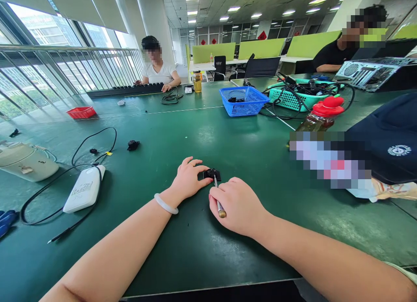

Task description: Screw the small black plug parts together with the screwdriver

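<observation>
Small black part (212, 174) flat on green table (228, 137), pinned at its left edge by left hand (189, 178) fingertips, fingers spread flat. Right hand (239, 204) closed around screwdriver (218, 198), tip touching part's near edge.

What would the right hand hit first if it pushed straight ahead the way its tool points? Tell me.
Most likely the small black part: the right hand grips a thin screwdriver whose tip already meets it, while the left hand steadies that part on the green table.
</observation>
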Motion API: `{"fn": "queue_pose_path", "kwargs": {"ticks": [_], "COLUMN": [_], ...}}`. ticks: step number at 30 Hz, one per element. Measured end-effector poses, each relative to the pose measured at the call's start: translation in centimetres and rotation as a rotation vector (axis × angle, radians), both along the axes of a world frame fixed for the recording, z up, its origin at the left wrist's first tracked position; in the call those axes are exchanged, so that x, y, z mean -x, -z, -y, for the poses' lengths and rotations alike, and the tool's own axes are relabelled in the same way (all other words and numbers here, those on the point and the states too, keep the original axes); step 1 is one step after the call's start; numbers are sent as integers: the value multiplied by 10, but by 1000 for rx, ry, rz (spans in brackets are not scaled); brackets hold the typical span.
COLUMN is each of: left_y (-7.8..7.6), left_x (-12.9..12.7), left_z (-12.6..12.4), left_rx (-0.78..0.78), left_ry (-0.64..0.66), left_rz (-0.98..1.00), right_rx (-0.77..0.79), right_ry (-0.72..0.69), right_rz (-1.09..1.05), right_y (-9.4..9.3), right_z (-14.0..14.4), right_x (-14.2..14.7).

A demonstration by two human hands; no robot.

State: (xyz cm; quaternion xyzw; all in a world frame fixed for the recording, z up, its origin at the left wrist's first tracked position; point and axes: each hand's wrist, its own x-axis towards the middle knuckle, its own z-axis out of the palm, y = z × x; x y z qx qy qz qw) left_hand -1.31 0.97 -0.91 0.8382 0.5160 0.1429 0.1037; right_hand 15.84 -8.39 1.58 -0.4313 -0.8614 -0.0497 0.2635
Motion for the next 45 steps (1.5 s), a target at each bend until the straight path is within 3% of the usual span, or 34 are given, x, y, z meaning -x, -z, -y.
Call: {"fn": "queue_pose_path", "kwargs": {"ticks": [25, 36, 45], "left_y": [-2, -3, -3], "left_x": [0, -1, 0], "left_z": [1, 0, -2], "left_rx": [16, 25, 21], "left_ry": [8, 13, 5], "left_rz": [10, -8, 9], "right_rx": [84, 202, 133], "right_ry": [7, 57, 70], "right_rz": [39, 415, 367], "right_y": [1, 5, 6], "right_z": [0, 8, 8], "right_x": [0, 11, 14]}}
